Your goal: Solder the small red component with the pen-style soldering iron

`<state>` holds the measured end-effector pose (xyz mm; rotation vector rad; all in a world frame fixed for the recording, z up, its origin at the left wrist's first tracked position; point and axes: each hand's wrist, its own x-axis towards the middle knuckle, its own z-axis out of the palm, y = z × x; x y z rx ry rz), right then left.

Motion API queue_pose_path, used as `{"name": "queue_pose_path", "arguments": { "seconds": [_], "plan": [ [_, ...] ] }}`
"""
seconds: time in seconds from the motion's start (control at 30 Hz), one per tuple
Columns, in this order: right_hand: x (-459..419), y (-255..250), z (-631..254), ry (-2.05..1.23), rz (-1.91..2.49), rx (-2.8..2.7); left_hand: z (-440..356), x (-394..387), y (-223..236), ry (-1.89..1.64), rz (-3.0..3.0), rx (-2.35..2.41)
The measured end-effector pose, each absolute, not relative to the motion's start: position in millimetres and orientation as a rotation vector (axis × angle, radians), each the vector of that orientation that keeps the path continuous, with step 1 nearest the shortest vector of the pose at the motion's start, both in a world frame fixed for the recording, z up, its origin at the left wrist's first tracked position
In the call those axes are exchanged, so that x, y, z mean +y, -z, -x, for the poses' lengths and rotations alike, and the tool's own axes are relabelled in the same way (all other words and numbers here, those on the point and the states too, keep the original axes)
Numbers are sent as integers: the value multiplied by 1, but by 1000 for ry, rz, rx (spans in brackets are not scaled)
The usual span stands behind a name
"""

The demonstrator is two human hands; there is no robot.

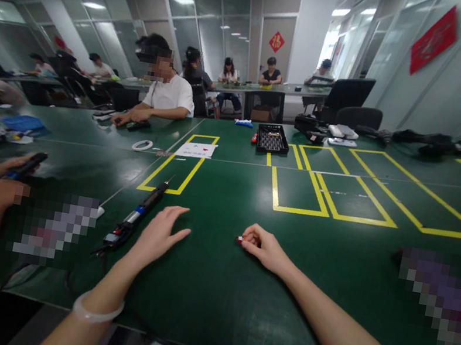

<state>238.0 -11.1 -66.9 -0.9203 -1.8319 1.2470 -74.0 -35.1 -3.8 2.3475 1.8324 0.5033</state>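
Note:
My left hand (161,233) hovers low over or rests on the green table, palm toward the middle, thumb and fingers apart with nothing between them. Just left of it lies a long black and silver power screwdriver (136,214) with a blue band, its thin bit pointing away from me. My right hand (264,246) is at the table surface with its fingers curled in a pinch around a small red piece (239,239). The piece has a pale spot; most of it is hidden by the fingers, so its kind does not show.
Yellow tape outlines (299,211) mark the green tabletop (209,293). Farther back stand a black compartment tray (272,139) and a white sheet (196,150). At left, a co-worker's hands (5,186) hold a black device (26,165). Blurred-out panels (65,223) lie at both sides.

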Motion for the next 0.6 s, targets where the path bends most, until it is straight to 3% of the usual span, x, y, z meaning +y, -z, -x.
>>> {"name": "queue_pose_path", "arguments": {
  "seconds": [0.17, 0.27, 0.6],
  "plan": [
    [-11, 68, -237, -1263, 902, -1841, 192, -49, 23, -251, -2155, 2383],
    [-11, 68, -236, -1267, 901, -1842, 236, -59, 31, -132, -2060, 2371],
    [-12, 65, -236, -1272, 910, -1847, 219, -48, 26, -149, -2028, 2199]
  ]
}}
